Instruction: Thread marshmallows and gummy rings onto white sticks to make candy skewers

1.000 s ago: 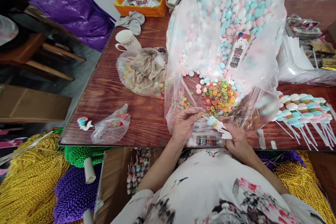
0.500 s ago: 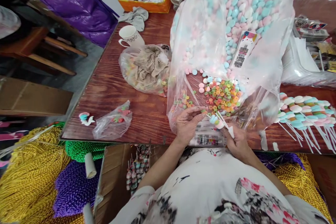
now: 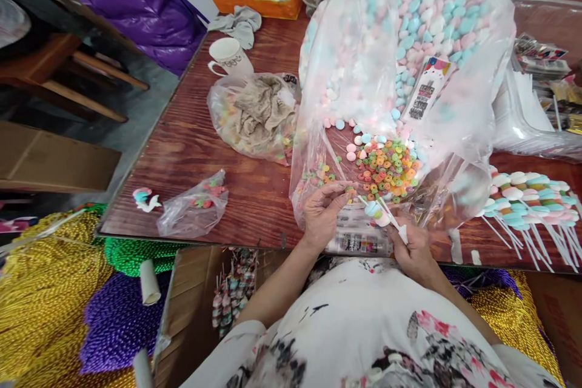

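Note:
My right hand (image 3: 413, 248) is closed on a few white sticks (image 3: 390, 211), with pastel blue, pink and white marshmallows (image 3: 376, 212) threaded on one of them. At the left end of the threaded stick, my left hand (image 3: 324, 209) pinches a small gummy ring (image 3: 350, 193), partly covered by the fingertips. Just beyond both hands lies a heap of orange, green and red gummy rings (image 3: 386, 167). Behind it, a large clear plastic bag (image 3: 350, 73) is full of pastel marshmallows (image 3: 427, 36). A printed packet (image 3: 359, 242) lies under the hands by the table edge.
Finished marshmallow sticks (image 3: 527, 200) are stacked at the right, beside a clear plastic tray (image 3: 536, 139). Leftward are a bag with a cloth (image 3: 261, 112), a mug (image 3: 231, 57), a small bag (image 3: 195, 209) and a mermaid-tail piece (image 3: 146, 200). An orange box (image 3: 259, 6) stands behind.
The view has shifted slightly. Both hands keep nearly the same pose, the left still pinching near the stick's end and the right still holding the sticks.

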Demonstrator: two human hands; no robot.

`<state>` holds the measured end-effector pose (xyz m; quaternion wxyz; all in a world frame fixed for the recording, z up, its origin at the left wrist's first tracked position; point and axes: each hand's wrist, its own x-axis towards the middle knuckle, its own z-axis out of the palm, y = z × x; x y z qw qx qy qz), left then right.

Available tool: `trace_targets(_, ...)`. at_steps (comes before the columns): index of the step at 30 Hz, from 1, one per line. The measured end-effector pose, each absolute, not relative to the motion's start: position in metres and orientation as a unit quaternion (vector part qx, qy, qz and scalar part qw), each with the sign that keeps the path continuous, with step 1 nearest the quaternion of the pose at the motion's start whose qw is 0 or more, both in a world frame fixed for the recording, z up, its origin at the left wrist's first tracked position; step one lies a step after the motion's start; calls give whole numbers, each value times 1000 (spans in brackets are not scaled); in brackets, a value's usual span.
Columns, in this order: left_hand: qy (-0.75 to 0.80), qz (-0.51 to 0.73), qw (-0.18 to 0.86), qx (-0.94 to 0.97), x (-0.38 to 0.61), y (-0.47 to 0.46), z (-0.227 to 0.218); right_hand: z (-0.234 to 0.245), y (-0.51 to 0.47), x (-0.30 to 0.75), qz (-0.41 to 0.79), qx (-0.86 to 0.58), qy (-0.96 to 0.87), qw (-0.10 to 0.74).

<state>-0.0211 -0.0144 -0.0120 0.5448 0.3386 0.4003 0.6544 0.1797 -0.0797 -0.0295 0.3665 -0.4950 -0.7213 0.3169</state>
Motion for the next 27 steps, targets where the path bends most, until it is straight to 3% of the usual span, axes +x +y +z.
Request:
trace_targets(8,374,654,519,404,-19,-19,-14,-30,-80,176,319,-504,-713,368)
trace_targets(16,324,546,186,750,-33,-19,-15,-31,-79,168,359,-513,-670,399)
trace_targets(20,267,502,85,818,-37,-14,-13,-32,-79,167,368,-520,-658,401)
trace_targets(24,263,506,93,816,-33,-15,-14,-31,-77,165,383,-520,-648,403)
trace_targets(27,300,533,204,764,-26,-20,-12,-29,-75,161,388,-526,-627,424)
